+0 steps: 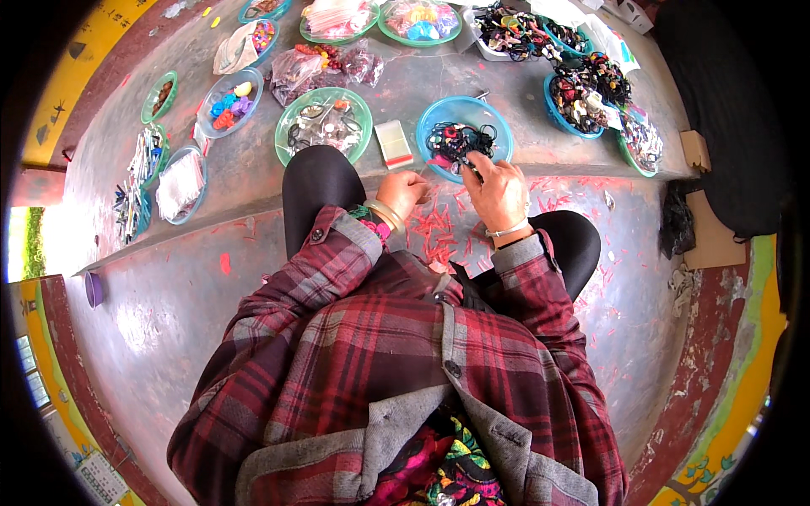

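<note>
My right hand (499, 196) is at the near rim of a blue basket (508, 126). Its thumb and forefinger are pinched together over a small dark thing too small to name. Inside that basket lies a tangle of black cords (460, 142) with small coloured pieces among them. My left hand (403, 192), with a bangle at the wrist, is held beside it with the fingers curled together; what they hold, if anything, is hidden. Just beyond my left hand is a small clear box (393, 143) with a red strip along its near edge.
A green basket (364, 108) of small parts stands left of the box. Several more baskets line the ledge, with a blue one (557, 114) of dark cords at right. Red scraps (439, 232) litter the floor between my knees. A purple cup (94, 288) stands far left.
</note>
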`<state>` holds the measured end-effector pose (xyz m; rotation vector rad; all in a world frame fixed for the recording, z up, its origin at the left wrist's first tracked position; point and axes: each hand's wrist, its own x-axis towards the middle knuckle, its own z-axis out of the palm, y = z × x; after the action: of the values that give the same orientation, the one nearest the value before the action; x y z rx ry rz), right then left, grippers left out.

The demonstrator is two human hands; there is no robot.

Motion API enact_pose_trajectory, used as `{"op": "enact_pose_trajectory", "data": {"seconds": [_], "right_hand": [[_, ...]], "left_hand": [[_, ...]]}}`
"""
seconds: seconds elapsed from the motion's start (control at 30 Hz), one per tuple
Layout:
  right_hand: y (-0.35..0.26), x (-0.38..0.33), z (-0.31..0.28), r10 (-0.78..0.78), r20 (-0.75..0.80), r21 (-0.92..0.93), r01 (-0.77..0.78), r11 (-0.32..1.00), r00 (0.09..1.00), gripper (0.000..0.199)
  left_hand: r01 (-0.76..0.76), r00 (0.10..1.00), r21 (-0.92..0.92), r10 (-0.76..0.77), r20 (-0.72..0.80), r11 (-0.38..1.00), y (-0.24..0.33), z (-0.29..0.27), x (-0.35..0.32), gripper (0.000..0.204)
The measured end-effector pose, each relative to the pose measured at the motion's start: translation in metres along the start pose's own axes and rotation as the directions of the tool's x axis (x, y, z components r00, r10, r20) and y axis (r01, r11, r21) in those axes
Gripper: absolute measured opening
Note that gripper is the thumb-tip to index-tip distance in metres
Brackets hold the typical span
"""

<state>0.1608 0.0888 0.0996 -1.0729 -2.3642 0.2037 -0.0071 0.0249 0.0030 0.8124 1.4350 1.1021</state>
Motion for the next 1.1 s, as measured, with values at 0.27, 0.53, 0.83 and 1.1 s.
{"op": "enact_pose_trajectory", "data": {"seconds": [0.27,0.53,0.83,1.1], "right_hand": [[-0.008,0.006,-0.017,-0.265,-0.129,-0.048,0.261,0.964,0.956,0.020],[-0.014,0.008,-0.032,0.059,-0.236,0.412,0.045,0.910,0.970,0.023],[0.009,-0.001,-0.018,0.268,0.371,0.883,-0.249,-0.398,0.889,0.030],[0.007,-0.006,-0.047,-0.058,0.085,0.767,-0.102,-0.634,0.995,0.036]], "left_hand": [[0.044,0.999,-0.176,-0.040,0.026,0.983,0.000,-0.001,-0.001,0.014],[0.078,0.997,-0.098,-0.076,0.026,0.992,0.007,-0.003,-0.007,0.017],[0.097,0.995,-0.244,-0.085,0.060,0.965,0.020,-0.001,-0.017,0.016],[0.048,0.996,-0.112,-0.039,0.078,0.993,0.056,-0.007,-0.037,0.017]]}}
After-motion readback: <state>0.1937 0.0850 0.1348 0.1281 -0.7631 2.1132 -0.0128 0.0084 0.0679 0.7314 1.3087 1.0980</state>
